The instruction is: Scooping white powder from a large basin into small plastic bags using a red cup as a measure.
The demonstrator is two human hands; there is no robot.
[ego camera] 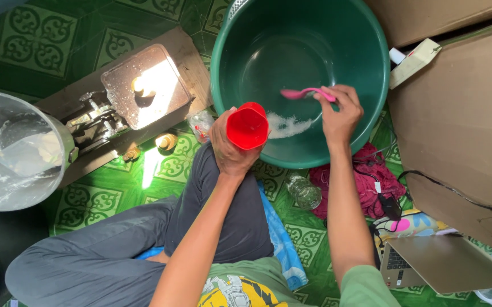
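Head view: a pink spoon (303, 92) is pinched by the right hand (341, 113) at its handle end, long axis level, bowl pointing left beyond the fingertips, over a green basin (371, 74). A red cup (247, 126) is gripped by the left hand (229, 149), fingers wrapped round it.

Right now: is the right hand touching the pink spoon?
Touching. The head view shows the right hand with fingers closed around the pink spoon handle, over the green basin.

The left grip (229, 145) holds a cup (247, 126) at the near rim of the basin (371, 68); the right grip (340, 111) holds a spoon (303, 92) inside it, above powder (286, 126). Left of the grips sits a bucket (13, 150); right, a cardboard box (462, 131); nearer, a laptop (445, 261).
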